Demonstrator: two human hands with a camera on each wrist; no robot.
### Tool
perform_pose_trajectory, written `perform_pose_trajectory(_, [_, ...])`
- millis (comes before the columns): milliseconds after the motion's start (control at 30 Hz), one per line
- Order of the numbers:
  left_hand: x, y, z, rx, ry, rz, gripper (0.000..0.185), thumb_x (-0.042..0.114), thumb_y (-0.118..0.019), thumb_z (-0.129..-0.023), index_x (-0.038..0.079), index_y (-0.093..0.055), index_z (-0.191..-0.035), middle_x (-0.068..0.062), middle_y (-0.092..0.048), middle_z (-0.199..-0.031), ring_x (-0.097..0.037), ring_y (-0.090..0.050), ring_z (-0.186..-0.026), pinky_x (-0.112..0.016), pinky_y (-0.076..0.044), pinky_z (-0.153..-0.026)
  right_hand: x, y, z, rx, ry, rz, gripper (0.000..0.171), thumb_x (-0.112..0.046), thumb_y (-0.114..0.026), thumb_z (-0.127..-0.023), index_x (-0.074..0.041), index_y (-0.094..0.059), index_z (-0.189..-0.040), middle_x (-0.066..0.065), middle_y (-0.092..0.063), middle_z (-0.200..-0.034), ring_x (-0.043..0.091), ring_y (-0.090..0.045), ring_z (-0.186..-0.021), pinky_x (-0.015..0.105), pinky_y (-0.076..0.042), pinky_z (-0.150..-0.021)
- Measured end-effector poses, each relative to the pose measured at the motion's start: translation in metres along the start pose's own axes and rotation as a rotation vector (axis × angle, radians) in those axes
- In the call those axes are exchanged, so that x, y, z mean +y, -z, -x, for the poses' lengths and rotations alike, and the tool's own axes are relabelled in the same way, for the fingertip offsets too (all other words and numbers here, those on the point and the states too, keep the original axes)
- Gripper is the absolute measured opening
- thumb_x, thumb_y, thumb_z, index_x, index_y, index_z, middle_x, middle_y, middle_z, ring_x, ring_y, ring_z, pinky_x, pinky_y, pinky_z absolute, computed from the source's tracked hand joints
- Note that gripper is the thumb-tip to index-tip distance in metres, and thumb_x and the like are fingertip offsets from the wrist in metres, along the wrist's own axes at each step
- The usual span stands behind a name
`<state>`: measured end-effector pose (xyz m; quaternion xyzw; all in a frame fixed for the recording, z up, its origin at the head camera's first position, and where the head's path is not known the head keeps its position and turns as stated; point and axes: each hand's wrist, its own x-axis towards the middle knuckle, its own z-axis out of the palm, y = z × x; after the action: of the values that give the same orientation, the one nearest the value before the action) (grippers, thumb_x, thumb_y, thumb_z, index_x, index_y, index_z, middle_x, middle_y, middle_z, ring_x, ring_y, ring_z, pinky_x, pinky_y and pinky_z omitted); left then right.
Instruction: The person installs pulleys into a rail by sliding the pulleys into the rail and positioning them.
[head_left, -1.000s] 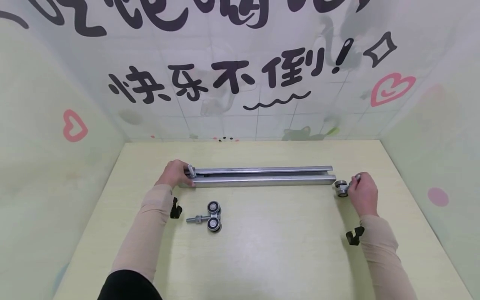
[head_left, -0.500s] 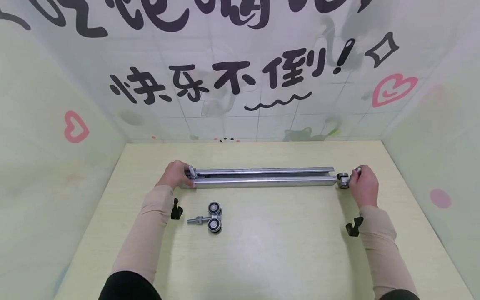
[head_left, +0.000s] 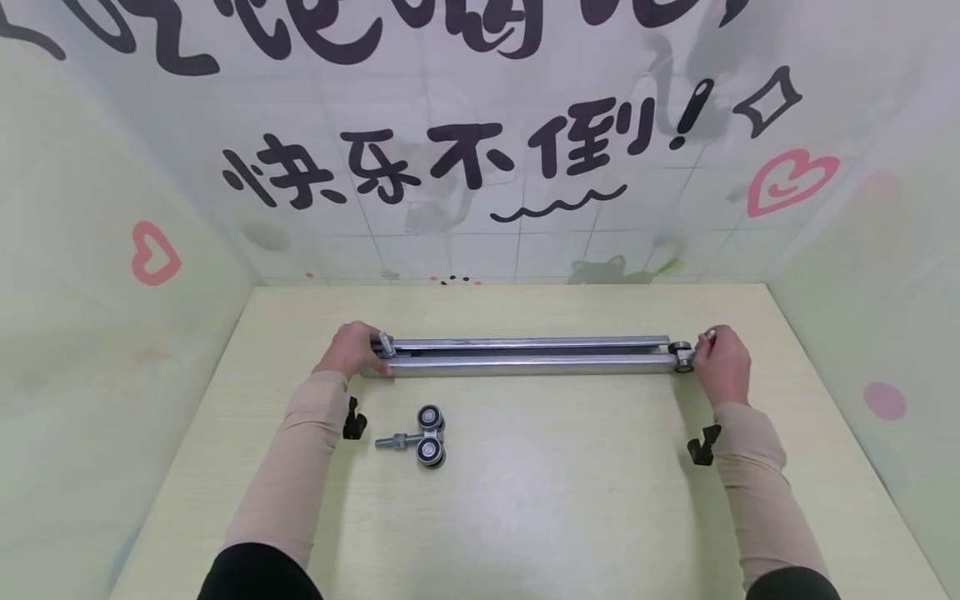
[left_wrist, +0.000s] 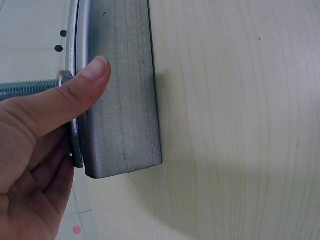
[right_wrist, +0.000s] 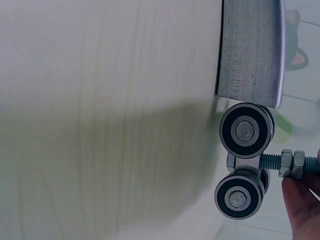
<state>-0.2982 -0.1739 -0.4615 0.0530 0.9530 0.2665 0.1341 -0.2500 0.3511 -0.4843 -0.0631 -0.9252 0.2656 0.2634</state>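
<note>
Table (head_left: 555,500) | left grip (head_left: 351,350) clasps rail (head_left: 532,364) | right grip (head_left: 724,362) pinches roller (right_wrist: 247,163) | headcam only: loose roller (head_left: 427,435)

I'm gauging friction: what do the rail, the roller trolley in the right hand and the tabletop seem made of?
Rail: likely steel, from its dull grey, scuffed face.
Roller trolley: shiny metal, perhaps plated steel, from its bright nuts; dark wheel rings may be rubber or plastic.
Tabletop: pale, satin wood or wood-look laminate, from its grain lines.
</note>
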Motion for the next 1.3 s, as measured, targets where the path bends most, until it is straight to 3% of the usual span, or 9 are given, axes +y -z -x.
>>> perform_pose_trajectory(1300, [0.003,0.002,0.001,-0.009,0.003,0.003,0.054,0.010,-0.084,-0.058,-0.004,-0.064,-0.107,-0.021,-0.064,-0.104,-0.030,-0.058,-0.092,-0.044,-0.043,-0.089,-0.019,-0.017,-0.004,-0.133,0.055,-0.012,0.012,0.002,-0.052,-0.085,0.014,-0.052,-0.089,0.029,-0.057,-0.079,0.041,-0.056,-0.068,0.050,-0.048,-0.060])
